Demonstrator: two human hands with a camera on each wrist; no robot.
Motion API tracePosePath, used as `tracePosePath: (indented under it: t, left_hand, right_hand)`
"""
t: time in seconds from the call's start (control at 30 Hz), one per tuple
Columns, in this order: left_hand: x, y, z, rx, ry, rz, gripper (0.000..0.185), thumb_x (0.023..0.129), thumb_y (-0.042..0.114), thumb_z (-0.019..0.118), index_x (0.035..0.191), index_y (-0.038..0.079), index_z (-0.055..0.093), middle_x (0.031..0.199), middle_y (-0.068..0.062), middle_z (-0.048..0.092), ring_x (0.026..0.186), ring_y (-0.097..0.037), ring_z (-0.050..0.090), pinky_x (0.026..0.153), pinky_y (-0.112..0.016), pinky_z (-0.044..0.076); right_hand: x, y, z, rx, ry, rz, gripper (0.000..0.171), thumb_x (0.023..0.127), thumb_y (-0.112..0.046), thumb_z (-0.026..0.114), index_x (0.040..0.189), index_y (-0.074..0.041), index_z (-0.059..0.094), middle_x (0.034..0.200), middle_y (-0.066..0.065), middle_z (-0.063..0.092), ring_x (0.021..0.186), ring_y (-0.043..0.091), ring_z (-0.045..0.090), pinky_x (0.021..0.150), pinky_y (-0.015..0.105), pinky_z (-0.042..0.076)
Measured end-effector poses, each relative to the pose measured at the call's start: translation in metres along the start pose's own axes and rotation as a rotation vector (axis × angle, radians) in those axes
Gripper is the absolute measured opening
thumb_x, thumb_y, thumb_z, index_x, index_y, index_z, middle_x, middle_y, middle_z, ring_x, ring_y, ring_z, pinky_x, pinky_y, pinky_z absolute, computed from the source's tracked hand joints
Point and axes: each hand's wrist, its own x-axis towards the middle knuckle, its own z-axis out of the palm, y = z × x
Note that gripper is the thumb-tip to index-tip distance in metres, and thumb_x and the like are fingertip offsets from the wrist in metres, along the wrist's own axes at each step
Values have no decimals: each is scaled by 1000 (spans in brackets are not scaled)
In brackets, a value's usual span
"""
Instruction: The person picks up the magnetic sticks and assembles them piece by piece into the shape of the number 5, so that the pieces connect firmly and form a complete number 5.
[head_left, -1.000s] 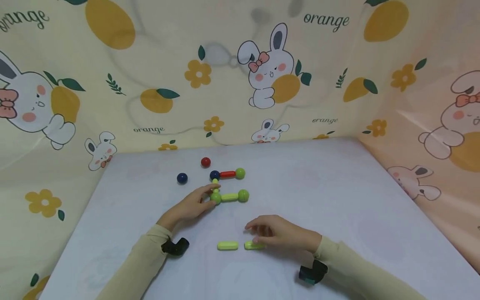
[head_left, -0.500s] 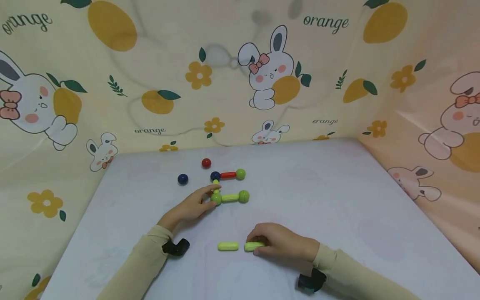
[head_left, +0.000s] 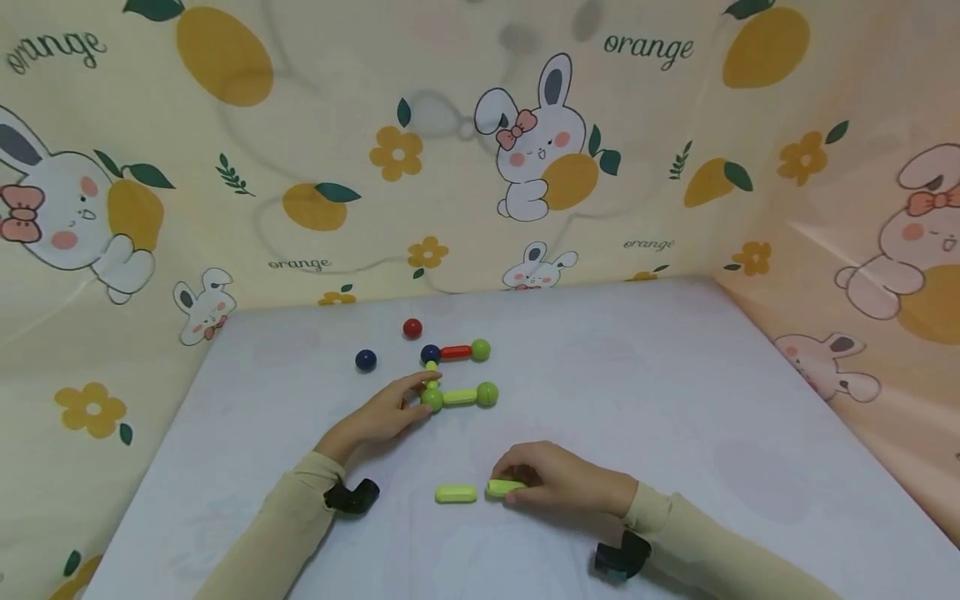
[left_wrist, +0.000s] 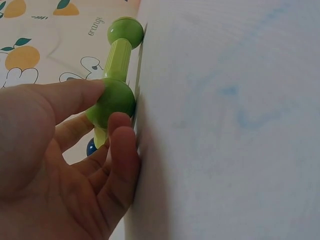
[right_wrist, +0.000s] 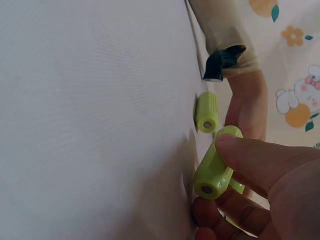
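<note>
Materials and shapes: the pieces look like smooth, glossy plastic; the balls are round, and the rods are short cylinders with lengthwise ribs and a small round dot in each flat end.
Right hand (head_left: pixel 558 482): fingers curled over one end of a lime-green rod (head_left: pixel 504 488), pinching it between thumb and fingertips (right_wrist: pixel 260 155); in the right wrist view its free end sits just off the table (head_left: pixel 675 392).
Second lime rod (head_left: pixel 456 494): lies flat just beside the held one, end to end with a small gap, near the front edge of the table.
Left hand (head_left: pixel 378 412): thumb and forefinger close round a green ball (head_left: pixel 431 397), the lower left corner of the joined figure, at mid-table.
Joined figure: from the pinched ball a lime rod (head_left: pixel 460 397) runs to another green ball (head_left: pixel 487 393); a short lime link rises to a dark blue ball (head_left: pixel 430 353), then a red rod (head_left: pixel 455 352) and a third green ball (head_left: pixel 481 350).
Loose balls: a dark blue one (head_left: pixel 365 360) and a red one (head_left: pixel 412 328), towards the back edge.
Surface: matte white cloth-like cover, faintly creased.
Room: a cream backdrop (head_left: pixel 315 150) printed with rabbits, oranges and flowers stands behind the back and side edges.
</note>
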Motion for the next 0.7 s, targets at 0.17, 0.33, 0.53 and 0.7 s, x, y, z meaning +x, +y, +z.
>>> tracePosePath:
  t: [0.17,0.33,0.53,0.7]
  left_hand:
    - [0,-1,1,-10,1,10,55,102,19,59,154,26,41,145,-11,53,132,-30,48,113,-56,40]
    - [0,-2,1,-12,8,10,55,102,19,59,154,26,42,146,-12,52,135,-31,47,114,-59,38]
    - [1,-1,2,-14,6,17,54,102,20,59,153,25,42,142,-12,54,128,-30,49,112,-59,39]
    - [1,-2,1,-14,5,15,53,103,20,59,153,26,42,143,-12,53,130,-31,49,113,-60,38]
  right_hand:
    - [2,1,-1,13,-1,-2,24,93,-20,73,116,-13,69,101,-6,69,81,-4,53,73,18,50]
    - [5,0,-2,26,-1,10,24,94,-20,73,116,-13,69,102,-6,69,82,-3,54,74,18,50]
    - [6,-1,-4,42,3,40,23,94,-20,73,116,-13,70,101,-7,69,84,-2,55,75,19,51]
    - [7,-2,-6,46,3,46,24,94,-20,72,117,-13,69,101,-6,69,84,-2,56,75,19,51]
